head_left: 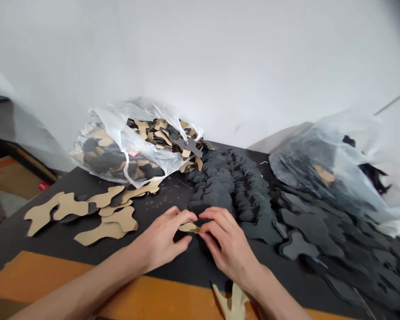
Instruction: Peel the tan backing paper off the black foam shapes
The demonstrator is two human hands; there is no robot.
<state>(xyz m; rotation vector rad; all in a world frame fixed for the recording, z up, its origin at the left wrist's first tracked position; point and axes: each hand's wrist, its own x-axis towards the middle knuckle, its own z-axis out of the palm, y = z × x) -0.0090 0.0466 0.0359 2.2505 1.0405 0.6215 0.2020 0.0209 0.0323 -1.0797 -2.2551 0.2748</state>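
A small tan cut piece [189,227], curved at its edge, is held between my two hands above the dark table. My left hand [168,235] curls round its left end, with the index finger above and the thumb below. At its right end, the bent fingers of my right hand [225,240] pinch it. What lies under the fingertips is hidden. Just beyond my hands are overlapping rows of dark grey wavy-edged pieces [211,186]. Another tan piece [235,304] lies by my right wrist at the near edge.
Loose tan pieces [103,231] lie on the left. A clear plastic bag [120,133] spills tan and grey pieces at the back. Dark pieces [313,226] are heaped on the right below another plastic bag [306,151]. Orange-brown tape [153,295] runs along the table's front.
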